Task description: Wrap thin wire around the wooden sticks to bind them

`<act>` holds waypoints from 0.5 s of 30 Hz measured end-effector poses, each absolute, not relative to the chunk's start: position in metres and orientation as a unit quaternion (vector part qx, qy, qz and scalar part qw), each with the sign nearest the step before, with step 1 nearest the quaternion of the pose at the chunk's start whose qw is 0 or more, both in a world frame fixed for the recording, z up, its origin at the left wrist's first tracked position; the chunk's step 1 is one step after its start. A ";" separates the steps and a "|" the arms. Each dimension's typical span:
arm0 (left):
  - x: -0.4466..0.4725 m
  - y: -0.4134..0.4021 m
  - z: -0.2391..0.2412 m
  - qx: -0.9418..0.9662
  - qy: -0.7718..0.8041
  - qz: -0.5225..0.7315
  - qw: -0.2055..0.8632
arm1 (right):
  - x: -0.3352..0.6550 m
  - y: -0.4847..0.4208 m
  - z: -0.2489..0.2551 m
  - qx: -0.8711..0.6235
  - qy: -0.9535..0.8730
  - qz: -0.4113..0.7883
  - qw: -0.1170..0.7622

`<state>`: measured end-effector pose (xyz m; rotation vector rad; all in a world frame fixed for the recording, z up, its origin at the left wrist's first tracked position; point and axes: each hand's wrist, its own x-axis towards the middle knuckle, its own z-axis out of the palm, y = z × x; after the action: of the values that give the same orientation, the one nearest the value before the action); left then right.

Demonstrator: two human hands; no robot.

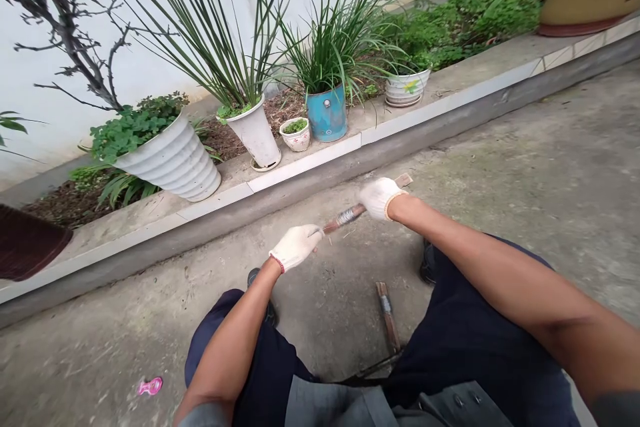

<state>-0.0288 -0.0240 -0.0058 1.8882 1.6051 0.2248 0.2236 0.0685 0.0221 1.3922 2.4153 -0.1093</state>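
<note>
Both my hands wear white knit gloves. My left hand (296,245) is closed round one end of a thin reddish stick (344,218) that has wire wound about its middle. My right hand (379,197) is closed round the stick further along, and the stick's flat far end pokes out beyond the glove. The stick is held level over the concrete ground, between my knees in dark trousers. A second similar stick (388,315), also wrapped with wire, lies on the ground between my legs.
A low tiled kerb (310,163) runs across ahead, carrying a ribbed white pot (173,160), a tall white pot (257,135), a small bowl pot (297,135), a blue pot (327,113) and a striped pot (406,88). A pink scrap (150,386) lies lower left.
</note>
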 end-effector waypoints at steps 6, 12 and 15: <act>-0.036 -0.018 0.001 0.708 0.612 0.139 0.324 | 0.232 0.061 0.022 0.282 0.904 -0.256 0.195; -0.021 -0.031 -0.011 0.668 0.579 0.179 0.431 | 0.217 0.063 0.033 0.369 0.881 -0.294 -0.014; -0.013 -0.036 -0.021 0.648 0.546 0.212 0.487 | 0.211 0.069 0.033 0.485 0.845 -0.216 -0.058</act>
<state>-0.0129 -0.0364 -0.0206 1.5763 1.3266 0.5143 0.2108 0.0688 0.0331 1.5821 2.7578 -0.7052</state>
